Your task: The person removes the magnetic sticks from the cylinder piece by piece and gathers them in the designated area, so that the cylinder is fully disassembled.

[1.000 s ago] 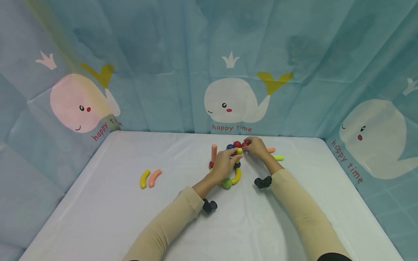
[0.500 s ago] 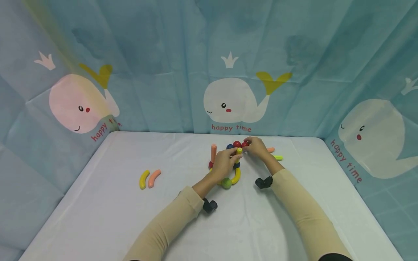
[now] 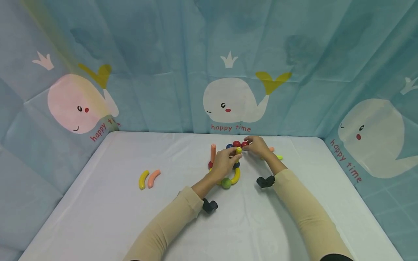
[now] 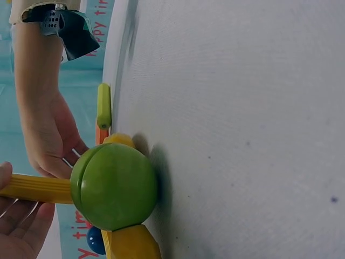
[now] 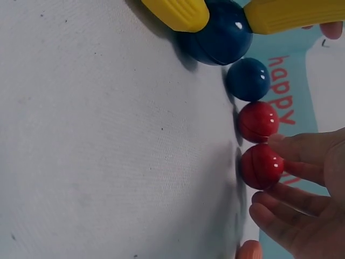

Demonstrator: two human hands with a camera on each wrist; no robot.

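Observation:
My left hand point(image 3: 223, 163) pinches an upright yellow rod point(image 3: 239, 150) that stands on a dark blue ball point(image 5: 223, 35). A curved yellow stick point(image 3: 236, 175) joins this ball to a green ball point(image 3: 226, 183) at the near side. Under my left hand the rest of this ring is mostly hidden. On its left an orange-pink rod point(image 3: 213, 153) stands on a red ball point(image 3: 210, 165). Behind the ring, thumb and fingers of my right hand point(image 3: 258, 146) hold the end red ball point(image 5: 262, 166) of a short row, beside another red ball point(image 5: 257, 122) and a blue one point(image 5: 248, 79).
A curved yellow stick point(image 3: 143, 179) and a curved pink stick point(image 3: 154, 178) lie apart on the left of the white table point(image 3: 98, 217). Beyond my right wrist lie a lime-green stick point(image 4: 104, 106) and an orange-pink stick point(image 3: 271, 149). A whale-printed curtain point(image 3: 156, 101) hangs behind the table.
The right wrist has shifted very slightly to the right, covering more of the sticks behind it. The left hand keeps its hold on the yellow rod.

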